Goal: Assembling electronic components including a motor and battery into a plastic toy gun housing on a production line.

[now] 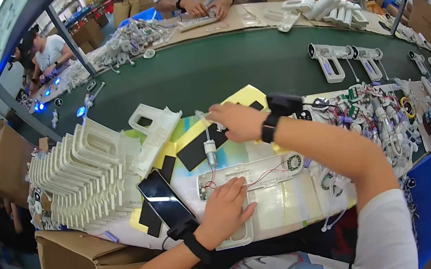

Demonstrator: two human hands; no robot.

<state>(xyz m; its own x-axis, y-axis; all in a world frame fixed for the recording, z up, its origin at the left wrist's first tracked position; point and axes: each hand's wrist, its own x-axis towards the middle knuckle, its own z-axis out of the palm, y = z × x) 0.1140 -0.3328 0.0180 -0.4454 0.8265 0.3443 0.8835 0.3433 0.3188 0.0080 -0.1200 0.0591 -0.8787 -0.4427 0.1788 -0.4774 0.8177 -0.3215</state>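
My left hand (226,211) lies with its fingers stretched out over the lower edge of a white handled housing half (255,172). Thin red wires run inside that shell to a round black part (292,163) at its right end. Just beyond the shell, a small motor with a metal body (211,155) carries a thin translucent tube (205,130) pointing away from me. My right hand (239,121) reaches to the tube's far end with its fingers curled together; a small white piece shows under them, and what they grip is mostly hidden.
Stacked white housings (87,177) stand at left, beside a dark-screened phone (167,201). Wires and small parts (377,120) are heaped at right. A green conveyor belt (216,67) crosses beyond, carrying assembled units (331,62). A co-worker's hands (207,9) work on its far side.
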